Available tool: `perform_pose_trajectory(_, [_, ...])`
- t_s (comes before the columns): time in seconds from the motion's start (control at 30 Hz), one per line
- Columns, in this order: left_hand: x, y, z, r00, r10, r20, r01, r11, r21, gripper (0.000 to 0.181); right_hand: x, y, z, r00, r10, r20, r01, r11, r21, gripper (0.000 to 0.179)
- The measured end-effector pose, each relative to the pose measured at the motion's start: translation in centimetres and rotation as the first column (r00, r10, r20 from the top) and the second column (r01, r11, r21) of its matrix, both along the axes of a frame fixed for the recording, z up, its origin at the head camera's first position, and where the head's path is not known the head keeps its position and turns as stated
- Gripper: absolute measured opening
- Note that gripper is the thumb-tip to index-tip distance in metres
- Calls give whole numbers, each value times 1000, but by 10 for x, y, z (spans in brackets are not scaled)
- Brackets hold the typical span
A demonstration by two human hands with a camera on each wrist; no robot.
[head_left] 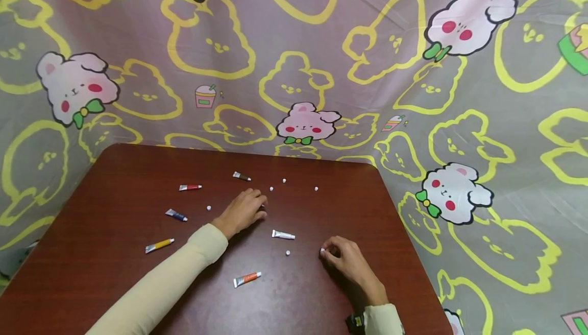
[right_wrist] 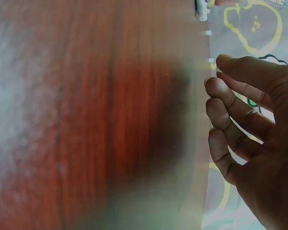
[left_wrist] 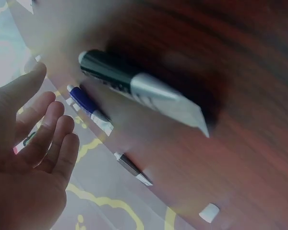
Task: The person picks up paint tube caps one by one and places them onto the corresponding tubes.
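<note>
My left hand (head_left: 243,211) reaches over the table with fingers relaxed and parted. In the left wrist view, thumb and fingertips stand apart, beside a purple-blue paint tube (left_wrist: 89,105). A dark green-black tube (left_wrist: 134,88) lies closest to that camera, a brown tube (left_wrist: 132,167) farther off. In the head view the left hand covers part of what lies beneath it. My right hand (head_left: 351,263) pinches a small white cap (head_left: 322,251) between thumb and finger, close over the table. A silver-white tube (head_left: 283,235) and a loose white cap (head_left: 288,253) lie between the hands.
Red (head_left: 190,187), blue (head_left: 176,215), yellow (head_left: 159,245) and orange (head_left: 247,279) tubes lie about the brown table (head_left: 115,284). A loose cap (head_left: 209,208) lies left of the left hand, with several more beyond. A patterned curtain (head_left: 312,90) borders the table's far edge.
</note>
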State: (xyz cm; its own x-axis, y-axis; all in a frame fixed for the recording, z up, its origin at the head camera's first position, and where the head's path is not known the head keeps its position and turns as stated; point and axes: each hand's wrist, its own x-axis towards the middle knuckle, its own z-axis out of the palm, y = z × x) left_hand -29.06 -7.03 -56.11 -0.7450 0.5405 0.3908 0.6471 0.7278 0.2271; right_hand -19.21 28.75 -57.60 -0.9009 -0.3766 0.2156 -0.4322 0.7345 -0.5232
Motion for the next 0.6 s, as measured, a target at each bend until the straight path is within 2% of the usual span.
perform_pose_trajectory(0.2, [-3,-5,1,999,16,-30,-17,1000,-12,27,1,-3,4,1000,-20,15,21,1000,-13,8])
perform_pose_trajectory(0.4, [-8,-12,0,998,48,-31,-49,998,-28,25,2,-7,7,997,-52,49,54,998,-40,8])
perform_pose_trajectory(0.6, [-12,-16,-4,998,52,-28,-53,997,-47,21,3,-11,12,996,-60,62,64,996,-58,11])
